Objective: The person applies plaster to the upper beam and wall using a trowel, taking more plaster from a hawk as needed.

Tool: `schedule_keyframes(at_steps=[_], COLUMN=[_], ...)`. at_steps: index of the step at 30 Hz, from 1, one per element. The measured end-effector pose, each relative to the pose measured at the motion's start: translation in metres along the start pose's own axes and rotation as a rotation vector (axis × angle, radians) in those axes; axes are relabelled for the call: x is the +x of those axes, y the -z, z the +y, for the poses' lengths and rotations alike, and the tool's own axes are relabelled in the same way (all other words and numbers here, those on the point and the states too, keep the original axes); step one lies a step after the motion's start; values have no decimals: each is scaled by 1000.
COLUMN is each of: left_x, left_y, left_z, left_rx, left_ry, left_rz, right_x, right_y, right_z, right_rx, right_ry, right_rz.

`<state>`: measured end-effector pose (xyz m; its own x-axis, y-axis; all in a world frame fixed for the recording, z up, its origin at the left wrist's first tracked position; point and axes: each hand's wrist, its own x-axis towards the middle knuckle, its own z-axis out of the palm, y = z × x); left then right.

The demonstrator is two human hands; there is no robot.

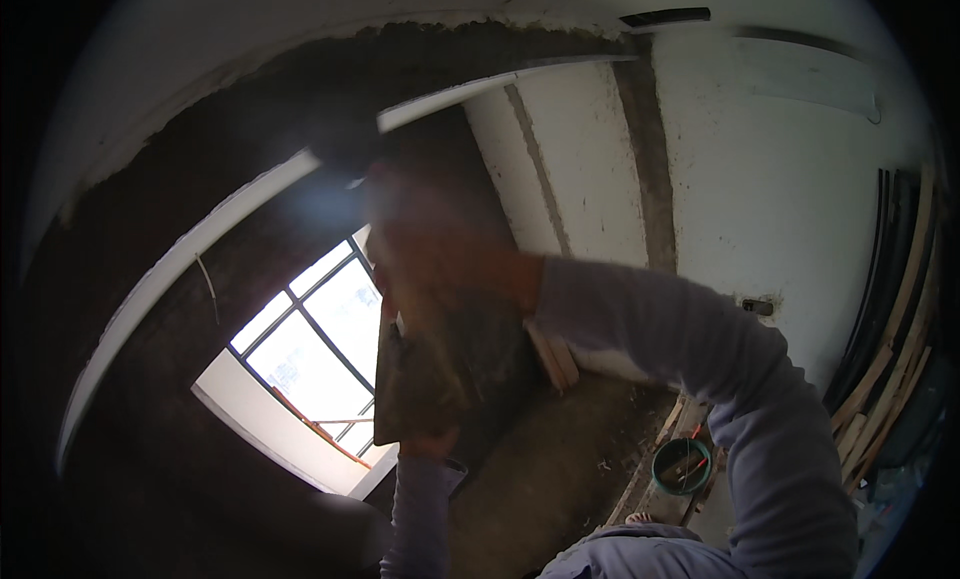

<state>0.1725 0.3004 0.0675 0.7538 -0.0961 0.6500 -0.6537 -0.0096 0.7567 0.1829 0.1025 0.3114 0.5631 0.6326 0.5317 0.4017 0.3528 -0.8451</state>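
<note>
Low in the middle, my left hand (430,444) grips a dark flat board (425,379) from beneath. The board is tilted, and part of it is hidden by my right arm. Raised above it, my right hand (450,264) is smeared by motion, so its fingers and anything in them cannot be made out. Just beyond that hand, a blurred dark shape (355,154) interrupts the long white strip (200,234). The strip runs along the edge of a dark, coated surface (270,99) overhead.
A framed window (310,309) lies beyond the board. At the lower right, a green bucket (682,466) with tools in it stands by wooden planks (655,504). Long boards (905,309) lean against the white wall (740,209) at right. A short wire (208,284) hangs from the dark surface.
</note>
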Motion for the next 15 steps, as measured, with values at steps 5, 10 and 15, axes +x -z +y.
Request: schedule_keyframes(at_steps=[5,10,15], left_x=[12,23,25], left_y=[-34,-44,-60], left_z=[1,4,10], left_rx=[-1221,-986,-1015], left_ry=[217,163,128], left_rz=[-53,65,120], right_x=[-14,5,-6], right_y=[15,157,265], right_z=[-9,10,-7], right_rx=[-782,-1762,-1886], right_ry=[155,853,299], right_rz=[30,191,376])
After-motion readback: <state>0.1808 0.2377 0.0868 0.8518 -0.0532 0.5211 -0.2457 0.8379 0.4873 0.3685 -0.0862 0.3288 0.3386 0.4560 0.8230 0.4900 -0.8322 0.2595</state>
